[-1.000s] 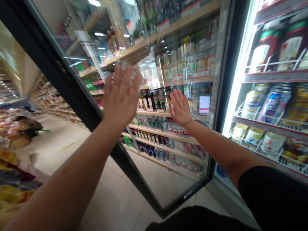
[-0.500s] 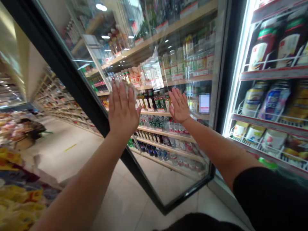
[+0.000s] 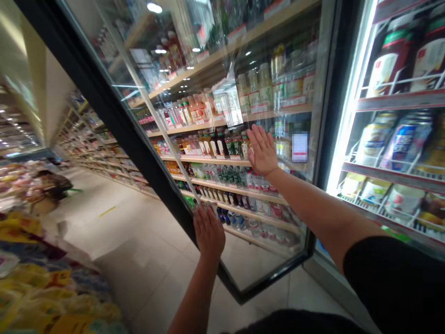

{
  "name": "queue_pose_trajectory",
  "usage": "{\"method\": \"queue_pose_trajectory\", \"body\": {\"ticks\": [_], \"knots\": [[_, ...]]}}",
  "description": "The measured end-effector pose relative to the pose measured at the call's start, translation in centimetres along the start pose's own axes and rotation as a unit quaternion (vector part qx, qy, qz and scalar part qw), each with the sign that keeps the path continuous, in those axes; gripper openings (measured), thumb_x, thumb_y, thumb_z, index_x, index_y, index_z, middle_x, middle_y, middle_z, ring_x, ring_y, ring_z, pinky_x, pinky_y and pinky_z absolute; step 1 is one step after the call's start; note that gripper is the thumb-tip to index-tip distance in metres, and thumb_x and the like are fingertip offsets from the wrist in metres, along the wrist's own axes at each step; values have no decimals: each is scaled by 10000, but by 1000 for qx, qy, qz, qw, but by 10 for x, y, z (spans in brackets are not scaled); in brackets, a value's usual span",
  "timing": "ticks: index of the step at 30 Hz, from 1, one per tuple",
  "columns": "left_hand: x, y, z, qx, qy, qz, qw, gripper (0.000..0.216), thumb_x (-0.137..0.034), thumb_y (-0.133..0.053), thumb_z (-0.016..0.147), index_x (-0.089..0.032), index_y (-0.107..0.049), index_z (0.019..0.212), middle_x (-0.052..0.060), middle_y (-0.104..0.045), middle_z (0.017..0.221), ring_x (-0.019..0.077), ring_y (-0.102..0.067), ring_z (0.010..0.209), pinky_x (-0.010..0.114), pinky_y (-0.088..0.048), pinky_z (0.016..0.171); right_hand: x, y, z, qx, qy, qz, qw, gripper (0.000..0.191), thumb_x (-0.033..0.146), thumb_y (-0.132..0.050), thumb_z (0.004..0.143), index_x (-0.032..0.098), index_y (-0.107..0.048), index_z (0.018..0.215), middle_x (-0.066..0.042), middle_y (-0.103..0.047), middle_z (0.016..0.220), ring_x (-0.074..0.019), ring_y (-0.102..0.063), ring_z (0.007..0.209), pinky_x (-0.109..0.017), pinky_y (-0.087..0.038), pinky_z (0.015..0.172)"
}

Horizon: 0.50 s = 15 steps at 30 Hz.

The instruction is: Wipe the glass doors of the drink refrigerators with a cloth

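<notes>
A glass cooler door (image 3: 257, 273) with a black frame stands swung out in front of me. My left hand (image 3: 209, 229) lies flat against the lower part of the glass, beside the frame's left upright, fingers stretched out. A pale patch shows around its fingertips; whether it is a cloth or a reflection I cannot tell. Higher and to the right, my right hand (image 3: 262, 150) rests with its palm on the pane, fingers extended. Right of that hand, a small white-and-pink sticker (image 3: 299, 147) is on the glass.
Lit cooler shelves (image 3: 399, 99) with bottles are at the right. Through the glass appear wooden shelves (image 3: 222, 161) of drinks. Yellow packages (image 3: 31, 297) fill the lower left. A person in dark clothing (image 3: 54, 185) bends over goods farther left, beside the tiled aisle floor (image 3: 114, 232).
My left hand has slid down and to the right across the glass, from upper middle to near the lower frame. My right hand stays in nearly the same place.
</notes>
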<state>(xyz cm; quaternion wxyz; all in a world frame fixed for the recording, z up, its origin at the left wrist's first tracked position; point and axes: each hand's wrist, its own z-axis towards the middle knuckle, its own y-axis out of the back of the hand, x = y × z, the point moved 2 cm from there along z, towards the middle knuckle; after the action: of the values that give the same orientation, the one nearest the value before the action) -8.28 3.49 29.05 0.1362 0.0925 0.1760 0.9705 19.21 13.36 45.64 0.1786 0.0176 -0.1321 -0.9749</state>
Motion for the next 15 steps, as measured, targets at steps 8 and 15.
{"method": "queue_pose_trajectory", "body": {"ticks": [8, 15], "knots": [[3, 0, -4, -4, -50, -12, 999, 618, -26, -370, 1029, -78, -321, 1642, 273, -404, 1605, 350, -262, 1555, 534, -382, 1258, 1, -1, 0, -4, -2, -3, 1000, 652, 404, -253, 1045, 176, -350, 1648, -98, -391, 1701, -253, -252, 1622, -527, -212, 1324], [7, 4, 12, -13, -32, -8, 999, 591, -43, -368, 1046, -81, -338, 1636, 274, -404, 1610, 354, -251, 1564, 552, -368, 1260, 0, -2, 0, -1, -5, 1, 1000, 655, 415, -243, 1052, 188, -320, 1661, -84, -373, 1711, -255, -235, 1627, -528, -201, 1329]]}}
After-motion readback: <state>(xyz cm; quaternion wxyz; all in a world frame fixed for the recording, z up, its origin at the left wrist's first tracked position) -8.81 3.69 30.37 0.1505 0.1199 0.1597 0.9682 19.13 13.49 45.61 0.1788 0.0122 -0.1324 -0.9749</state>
